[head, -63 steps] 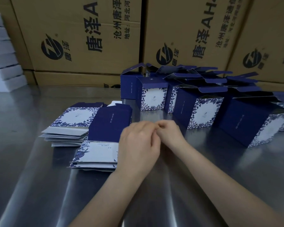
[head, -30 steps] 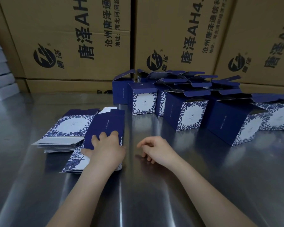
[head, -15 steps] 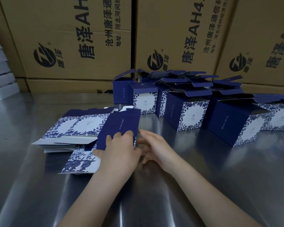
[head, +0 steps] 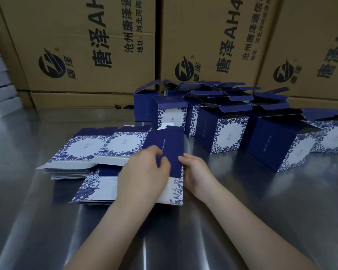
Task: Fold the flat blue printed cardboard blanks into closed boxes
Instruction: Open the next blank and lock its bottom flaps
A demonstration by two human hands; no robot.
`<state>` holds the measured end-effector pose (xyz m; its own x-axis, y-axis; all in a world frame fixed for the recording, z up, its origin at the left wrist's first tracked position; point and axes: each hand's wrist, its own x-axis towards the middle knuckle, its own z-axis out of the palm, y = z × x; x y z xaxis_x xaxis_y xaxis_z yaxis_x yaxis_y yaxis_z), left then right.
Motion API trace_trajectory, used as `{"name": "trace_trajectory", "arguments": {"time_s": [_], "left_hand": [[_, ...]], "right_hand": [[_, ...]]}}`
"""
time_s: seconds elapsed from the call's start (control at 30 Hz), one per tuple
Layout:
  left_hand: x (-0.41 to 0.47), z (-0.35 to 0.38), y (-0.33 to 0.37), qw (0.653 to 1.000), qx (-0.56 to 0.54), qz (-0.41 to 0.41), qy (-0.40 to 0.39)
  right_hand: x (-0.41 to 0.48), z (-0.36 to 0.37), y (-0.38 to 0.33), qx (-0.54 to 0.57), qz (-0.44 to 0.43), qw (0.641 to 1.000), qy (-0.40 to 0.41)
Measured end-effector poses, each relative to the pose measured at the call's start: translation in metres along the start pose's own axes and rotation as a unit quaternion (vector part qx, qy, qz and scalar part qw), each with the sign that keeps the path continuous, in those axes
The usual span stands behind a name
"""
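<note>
Right now both hands are on one flat cardboard blank (head: 165, 142), dark blue w/ a white, blue-leaf printed panel at its near end. L hand (head: 144, 172) is curled over the blank's left side, fingertips on the dark blue panel, pinching it. R hand (head: 196, 173) grips the right edge, thumb tip on top of the dark panel; the other fingers are hidden by the hand, so can't tell how they lie. Neither hand is spread flat.

Blank sits approx mid-table, over a low stack of same-print flat blanks (head: 88, 189); can't tell if it's lifted clear of that stack or resting on it. A 2nd stack of flat blanks (head: 80, 151), floral side up, lies just left and further back, overlapping the 1st.

Behind and to the right stands a cluster of upright dark blue boxes w/ floral fronts (head: 222, 133), top flaps open. Big brown corrugated cartons w/ black print (head: 98, 36) line the back. White stacked slabs (head: 0, 98) show at the far left edge. All of it rests on a shiny steel tabletop (head: 47, 230).
</note>
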<state>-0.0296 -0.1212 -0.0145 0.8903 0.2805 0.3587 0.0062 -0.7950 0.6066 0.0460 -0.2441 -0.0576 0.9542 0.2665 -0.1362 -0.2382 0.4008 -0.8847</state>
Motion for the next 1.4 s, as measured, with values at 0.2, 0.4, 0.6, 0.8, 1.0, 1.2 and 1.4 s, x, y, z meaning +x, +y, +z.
{"name": "trace_trajectory", "arguments": {"time_s": [0.2, 0.4, 0.6, 0.8, 1.0, 1.2, 1.4], "left_hand": [[0.019, -0.01, -0.022, 0.981, -0.1, 0.013, 0.166], [0.039, -0.017, -0.044, 0.909, -0.326, -0.059, 0.254], [0.046, -0.01, -0.059, 0.918, -0.38, 0.002, 0.116], [0.045, -0.013, -0.054, 0.88, -0.433, 0.067, 0.183], [0.044, -0.021, -0.049, 0.834, -0.492, 0.076, 0.238], [0.044, -0.029, -0.047, 0.803, -0.546, 0.066, 0.23], [0.044, -0.027, -0.046, 0.804, -0.558, 0.071, 0.193]], "right_hand": [[0.005, -0.014, -0.008, 0.043, 0.002, 0.997, 0.064], [0.003, -0.023, -0.022, 0.092, -0.044, 0.993, 0.056], [-0.001, -0.03, -0.028, 0.097, -0.069, 0.993, -0.012], [-0.013, -0.028, -0.048, 0.127, -0.12, 0.984, -0.042], [-0.021, -0.019, -0.05, -0.206, -0.325, 0.918, 0.099], [-0.028, -0.022, -0.053, -0.256, -0.408, 0.873, 0.074], [-0.033, -0.015, -0.052, -0.242, -0.464, 0.846, 0.102]]}}
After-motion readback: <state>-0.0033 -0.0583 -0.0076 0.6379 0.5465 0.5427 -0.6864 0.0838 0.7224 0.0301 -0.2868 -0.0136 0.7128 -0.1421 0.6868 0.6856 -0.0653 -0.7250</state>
